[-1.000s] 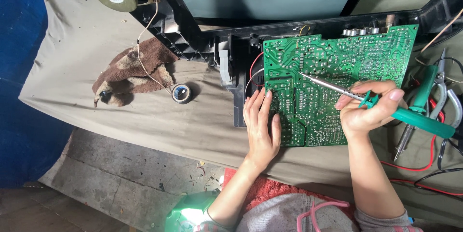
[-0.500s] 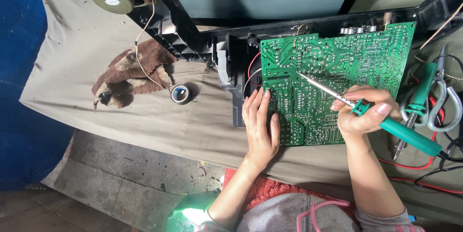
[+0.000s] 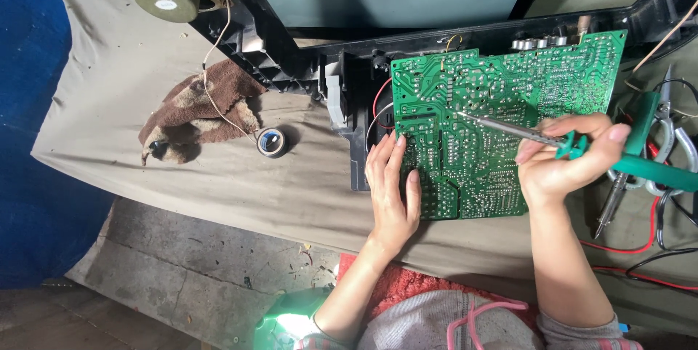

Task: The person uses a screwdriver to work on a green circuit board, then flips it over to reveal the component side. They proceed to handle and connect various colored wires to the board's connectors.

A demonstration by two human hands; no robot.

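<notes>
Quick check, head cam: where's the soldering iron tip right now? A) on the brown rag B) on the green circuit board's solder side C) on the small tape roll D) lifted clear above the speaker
B: the right hand holds the green-handled soldering iron with its tip down on the green circuit board, while the left hand lies flat on the board's left edge.

Even, soft daylight; sharp focus across the work area.

Illumination is diffuse and bright over the cloth-covered bench [image 3: 218,175], with only faint, short shadows under the left hand [image 3: 392,190] and right hand [image 3: 563,165]. The circuit board [image 3: 502,125] shows small glints on its solder points. One overexposed patch sits at the bottom edge on a green object [image 3: 291,321]. The blue area along the bench's left edge is darker. Slight wide-angle bending appears toward the corners.
</notes>
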